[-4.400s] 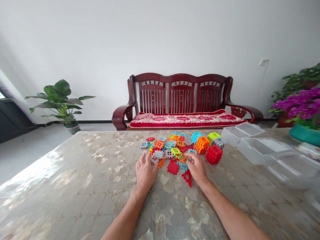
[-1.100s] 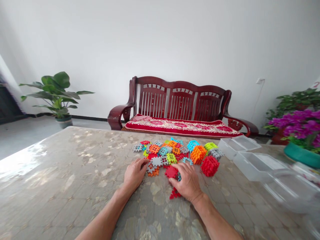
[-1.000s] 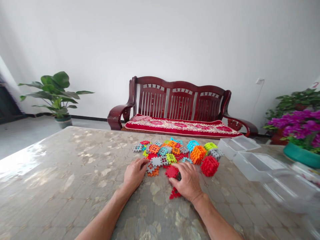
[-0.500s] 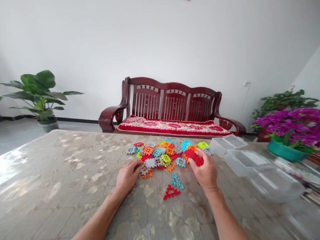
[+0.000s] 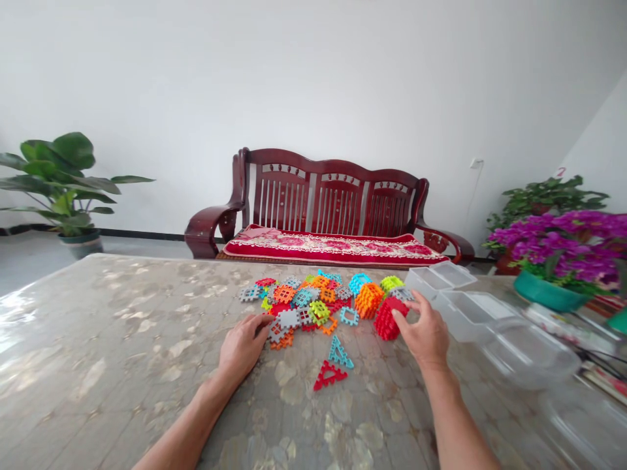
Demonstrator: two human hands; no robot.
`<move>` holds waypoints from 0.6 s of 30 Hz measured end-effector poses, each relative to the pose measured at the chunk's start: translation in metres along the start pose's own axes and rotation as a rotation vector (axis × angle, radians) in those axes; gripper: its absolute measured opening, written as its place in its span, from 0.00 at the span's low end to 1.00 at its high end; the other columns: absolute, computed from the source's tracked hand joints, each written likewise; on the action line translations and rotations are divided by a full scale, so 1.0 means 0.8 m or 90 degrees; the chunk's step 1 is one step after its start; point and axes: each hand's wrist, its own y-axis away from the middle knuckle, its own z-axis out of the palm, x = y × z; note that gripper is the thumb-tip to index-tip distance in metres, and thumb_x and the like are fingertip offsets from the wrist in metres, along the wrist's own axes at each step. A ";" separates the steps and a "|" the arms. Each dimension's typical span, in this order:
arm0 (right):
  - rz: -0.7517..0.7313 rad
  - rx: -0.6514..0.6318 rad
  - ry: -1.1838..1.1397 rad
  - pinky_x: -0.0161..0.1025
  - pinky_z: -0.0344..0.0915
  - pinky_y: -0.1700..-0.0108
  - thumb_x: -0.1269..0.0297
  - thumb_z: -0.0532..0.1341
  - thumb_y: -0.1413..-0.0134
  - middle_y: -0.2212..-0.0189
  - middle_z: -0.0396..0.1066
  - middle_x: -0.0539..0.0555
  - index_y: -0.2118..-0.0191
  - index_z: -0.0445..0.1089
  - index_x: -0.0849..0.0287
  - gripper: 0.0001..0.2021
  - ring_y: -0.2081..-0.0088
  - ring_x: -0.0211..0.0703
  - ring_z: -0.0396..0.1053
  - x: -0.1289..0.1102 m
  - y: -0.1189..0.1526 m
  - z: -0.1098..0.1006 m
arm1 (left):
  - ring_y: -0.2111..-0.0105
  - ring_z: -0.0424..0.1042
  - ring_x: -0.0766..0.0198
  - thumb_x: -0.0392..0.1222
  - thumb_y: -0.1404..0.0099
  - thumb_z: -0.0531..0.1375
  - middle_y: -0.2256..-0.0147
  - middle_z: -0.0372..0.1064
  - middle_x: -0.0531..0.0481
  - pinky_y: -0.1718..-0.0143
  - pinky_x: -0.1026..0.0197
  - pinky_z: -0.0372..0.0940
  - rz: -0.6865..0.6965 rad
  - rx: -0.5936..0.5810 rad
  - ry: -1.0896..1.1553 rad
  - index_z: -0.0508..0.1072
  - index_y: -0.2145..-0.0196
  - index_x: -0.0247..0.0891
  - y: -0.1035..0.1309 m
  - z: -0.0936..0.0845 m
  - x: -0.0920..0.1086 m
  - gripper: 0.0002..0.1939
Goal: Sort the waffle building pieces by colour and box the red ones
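My left hand (image 5: 241, 343) lies on the table at the pile's left edge. Its fingers stretch out loosely, tips by a grey square tile (image 5: 289, 318), and nothing shows in them. A red stack of notched plastic tiles (image 5: 388, 320) stands at the pile's right side. Thumb and fingers apart, my right hand (image 5: 428, 333) is at this stack, the thumb tip at its edge. Left of it is an orange stack (image 5: 369, 300), with a blue stack (image 5: 359, 283) behind. Nearer me lie a blue triangle piece (image 5: 340, 354) and a red triangle piece (image 5: 330, 376).
Clear plastic boxes (image 5: 467, 316) and a clear round-edged container (image 5: 526, 352) stand on the right of the patterned table (image 5: 132, 365). Purple flowers in a teal pot (image 5: 551, 290) are beyond them. Past the table is a wooden bench (image 5: 337, 196); a potted plant (image 5: 73, 176) stands left.
The red stack has moved from in front of the orange stack to its right. My right hand has shifted right and its fingers have spread. My left hand stays by the pile.
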 end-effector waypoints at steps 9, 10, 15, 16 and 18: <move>-0.080 0.101 -0.059 0.48 0.61 0.52 0.56 0.58 0.46 0.62 0.76 0.57 0.50 0.68 0.59 0.20 0.61 0.50 0.69 -0.019 0.002 -0.004 | 0.55 0.72 0.60 0.43 0.35 0.51 0.55 0.74 0.50 0.51 0.60 0.63 -0.013 -0.006 -0.017 0.76 0.56 0.45 0.003 -0.006 0.009 0.16; -0.109 0.104 -0.078 0.48 0.61 0.52 0.57 0.58 0.45 0.62 0.76 0.57 0.52 0.70 0.59 0.18 0.61 0.50 0.69 -0.026 0.005 -0.002 | 0.55 0.72 0.59 0.43 0.36 0.51 0.55 0.74 0.50 0.52 0.60 0.63 -0.016 -0.007 -0.018 0.76 0.56 0.45 0.003 -0.006 0.009 0.16; -0.238 -0.061 -0.181 0.46 0.64 0.52 0.63 0.57 0.45 0.61 0.75 0.56 0.58 0.72 0.56 0.10 0.58 0.47 0.70 -0.082 0.034 0.023 | 0.55 0.72 0.59 0.42 0.36 0.51 0.55 0.75 0.51 0.51 0.59 0.63 -0.005 -0.002 -0.007 0.76 0.56 0.45 0.003 -0.006 0.009 0.16; -0.246 -0.106 -0.197 0.45 0.65 0.52 0.64 0.58 0.45 0.61 0.75 0.56 0.58 0.72 0.56 0.10 0.58 0.47 0.70 -0.093 0.041 0.030 | 0.55 0.72 0.59 0.41 0.36 0.51 0.55 0.75 0.51 0.50 0.59 0.63 -0.001 -0.002 -0.005 0.76 0.56 0.45 0.002 -0.006 0.008 0.16; -0.252 -0.183 -0.217 0.45 0.65 0.51 0.66 0.58 0.46 0.59 0.74 0.55 0.57 0.73 0.55 0.11 0.56 0.47 0.70 -0.114 0.055 0.041 | 0.54 0.72 0.59 0.40 0.37 0.51 0.55 0.75 0.52 0.50 0.58 0.63 0.001 -0.005 -0.003 0.76 0.56 0.45 0.002 -0.006 0.008 0.17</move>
